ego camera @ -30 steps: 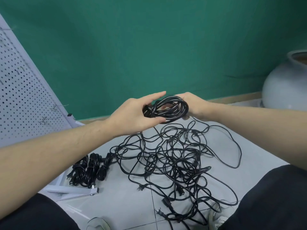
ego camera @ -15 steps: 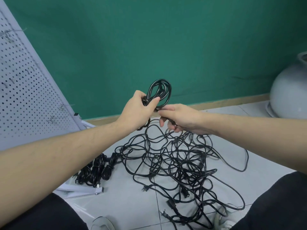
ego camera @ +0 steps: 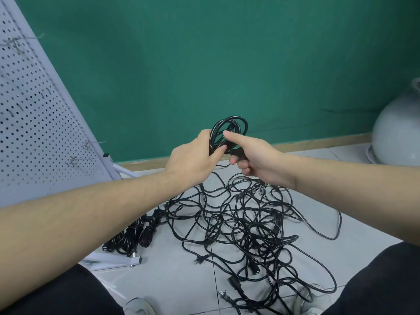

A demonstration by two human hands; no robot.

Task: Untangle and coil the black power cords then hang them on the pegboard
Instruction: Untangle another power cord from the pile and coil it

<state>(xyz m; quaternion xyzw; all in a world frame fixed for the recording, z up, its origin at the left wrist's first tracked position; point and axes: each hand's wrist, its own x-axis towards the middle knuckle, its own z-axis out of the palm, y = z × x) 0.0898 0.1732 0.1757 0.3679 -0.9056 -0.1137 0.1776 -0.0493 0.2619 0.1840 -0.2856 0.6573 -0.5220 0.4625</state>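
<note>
A green wall (ego camera: pixel 204 64) fills the back of the view, with a wooden skirting strip along its foot. Below it lies a floor (ego camera: pixel 159 280) of pale grey tiles. At the left a white pegboard (ego camera: pixel 34 121) leans back on its metal frame, with a few wire hooks set in its holes; no cord hangs on the part that shows. At the right edge stands a large rounded grey vase (ego camera: pixel 397 137), partly cut off by the frame.

On the floor between the person's dark-trousered knees sprawls a tangled heap of black power cords (ego camera: pixel 245 226), its loops crossing one another, with several plugs lying loose near the front edge. Just left of the heap, beside the pegboard's foot, lie a few bundled cords (ego camera: pixel 134 237), side by side and touching.

Above the heap, well off the floor, both bare forearms reach forward and meet. The left hand (ego camera: pixel 191 160) is curled round the lower part of a coiled cord (ego camera: pixel 229 130), thumb pressed across its strands, so that the loops stand upright above the fist. The right hand (ego camera: pixel 254 158) touches the same coil from the other side: its forefinger points out along the loops, while thumb and lower fingers pinch a black plug end just under the coil. A strand trails from the hands down to the heap.
</note>
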